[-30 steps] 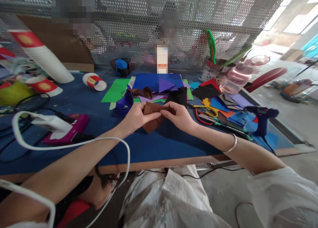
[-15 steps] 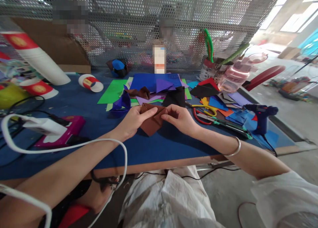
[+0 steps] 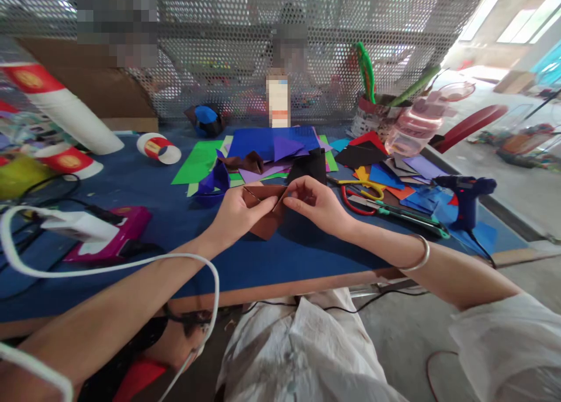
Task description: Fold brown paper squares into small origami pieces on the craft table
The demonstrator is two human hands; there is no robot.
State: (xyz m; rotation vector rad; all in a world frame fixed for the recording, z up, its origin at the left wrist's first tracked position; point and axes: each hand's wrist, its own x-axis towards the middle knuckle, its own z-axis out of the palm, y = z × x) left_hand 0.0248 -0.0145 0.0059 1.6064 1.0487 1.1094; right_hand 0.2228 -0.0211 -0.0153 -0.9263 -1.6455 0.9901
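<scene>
A folded sheet of brown paper [image 3: 265,225] is held up between both hands, just above the blue tabletop. My left hand [image 3: 239,210] grips its left side, the thumb lying across the front. At the right edge, my right hand [image 3: 316,206] pinches the paper between thumb and fingertips. Behind the hands lie a folded dark blue paper piece [image 3: 214,183], a crumpled brown paper piece [image 3: 249,163] and a black paper piece [image 3: 309,167]. Fingers behind the brown sheet are hidden.
Scissors [image 3: 357,202], a green cutter [image 3: 414,219] and a blue glue gun [image 3: 467,198] lie to the right. A pink bottle [image 3: 414,130] stands farther back. At left are paper cups [image 3: 158,149] and a magenta power strip [image 3: 131,224]; a white cable [image 3: 144,264] crosses my left forearm.
The brown paper's top edge has opened a little, and my left thumb sits lower against it. My right hand has shifted slightly but still pinches the right edge.
</scene>
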